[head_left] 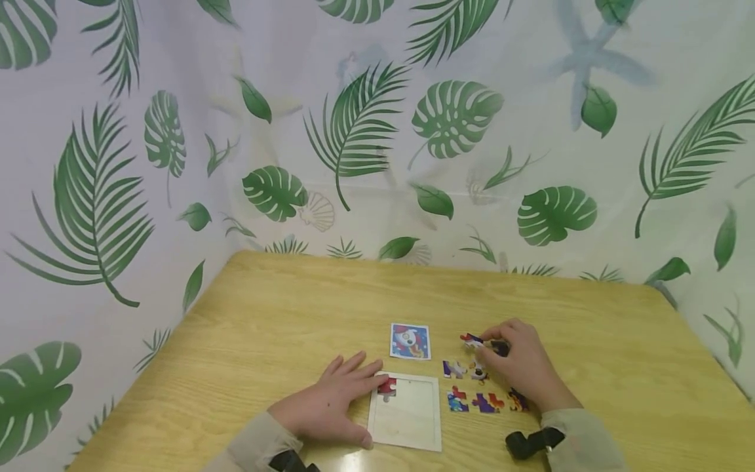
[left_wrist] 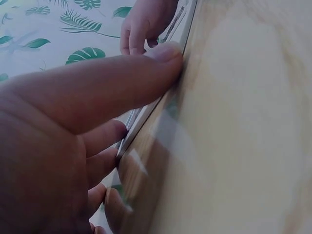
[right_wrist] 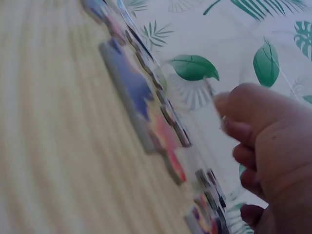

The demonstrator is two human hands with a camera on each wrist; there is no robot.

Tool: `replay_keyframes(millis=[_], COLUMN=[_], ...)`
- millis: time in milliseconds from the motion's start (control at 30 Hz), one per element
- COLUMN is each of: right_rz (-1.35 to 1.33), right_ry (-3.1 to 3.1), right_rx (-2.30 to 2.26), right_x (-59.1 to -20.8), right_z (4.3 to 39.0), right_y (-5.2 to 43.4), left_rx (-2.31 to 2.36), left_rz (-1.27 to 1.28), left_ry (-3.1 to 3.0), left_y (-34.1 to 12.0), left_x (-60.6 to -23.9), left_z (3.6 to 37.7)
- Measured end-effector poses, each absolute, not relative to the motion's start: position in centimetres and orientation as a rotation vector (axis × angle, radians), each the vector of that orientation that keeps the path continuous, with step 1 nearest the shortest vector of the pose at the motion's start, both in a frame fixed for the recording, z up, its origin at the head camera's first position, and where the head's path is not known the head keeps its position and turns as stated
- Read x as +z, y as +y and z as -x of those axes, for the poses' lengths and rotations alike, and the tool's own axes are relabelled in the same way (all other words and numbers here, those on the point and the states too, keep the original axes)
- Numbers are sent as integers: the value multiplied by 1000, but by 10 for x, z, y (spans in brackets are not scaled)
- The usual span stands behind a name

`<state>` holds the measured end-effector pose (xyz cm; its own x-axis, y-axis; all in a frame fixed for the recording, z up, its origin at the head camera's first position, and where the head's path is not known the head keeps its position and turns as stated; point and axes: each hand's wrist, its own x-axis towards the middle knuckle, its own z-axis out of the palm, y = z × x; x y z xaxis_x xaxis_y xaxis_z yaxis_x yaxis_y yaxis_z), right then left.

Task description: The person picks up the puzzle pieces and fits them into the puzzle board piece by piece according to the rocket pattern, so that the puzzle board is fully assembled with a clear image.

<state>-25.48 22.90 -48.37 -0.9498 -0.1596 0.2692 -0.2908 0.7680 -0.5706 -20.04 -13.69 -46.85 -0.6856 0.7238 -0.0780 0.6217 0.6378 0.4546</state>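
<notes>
Okay, left hand (head_left: 336, 406) is lying flat with fingers spread, grasping nothing; it's overlapping the left rim of the puzzle tray (head_left: 438, 419), index fingertip touching the red piece (head_left: 387, 387) and thumb tip resting by the near-left corner. Red piece is sitting in the tray's far-left corner; plain tray floor is showing to its right and toward the near rim, so most of the framed area is offering room. Right hand (head_left: 522, 360) is pinching a puzzle piece (head_left: 471, 340) between thumb and fingers; right wrist view is showing it nearly edge-on, raised off the table (head_left: 295, 295). Dark bit at those fingers: can't tell if held or lying. Loose pieces (head_left: 487, 402) are lying right of the tray in rough rows, a narrow strip separating them from the right rim; the right hand is partly covering the ones nearest it. Picture card (head_left: 410, 341) is lying just beyond the tray's far rim, with a slim gap. Held piece is hanging right of the card, well apart from the red one. Wood is stretching wide left of the left hand and from the card back to the far edge, where leaf-print curtain (head_left: 377, 223) is bordering it.
</notes>
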Motion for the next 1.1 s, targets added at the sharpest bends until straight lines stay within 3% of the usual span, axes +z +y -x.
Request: replay_keyframes(millis=[300,1100], right_rz=[-613,-693], right_ry=[-2671,-2771], right_rx=[973,682], right_x=[-484,-471], right_z=[232,212], right_y=[189,127], left_rx=[579,570], left_rz=[-1074,-1147], left_ry=[2619,2630], left_y=[-139,-138], left_x=[-471,-471], left_z=[199,203])
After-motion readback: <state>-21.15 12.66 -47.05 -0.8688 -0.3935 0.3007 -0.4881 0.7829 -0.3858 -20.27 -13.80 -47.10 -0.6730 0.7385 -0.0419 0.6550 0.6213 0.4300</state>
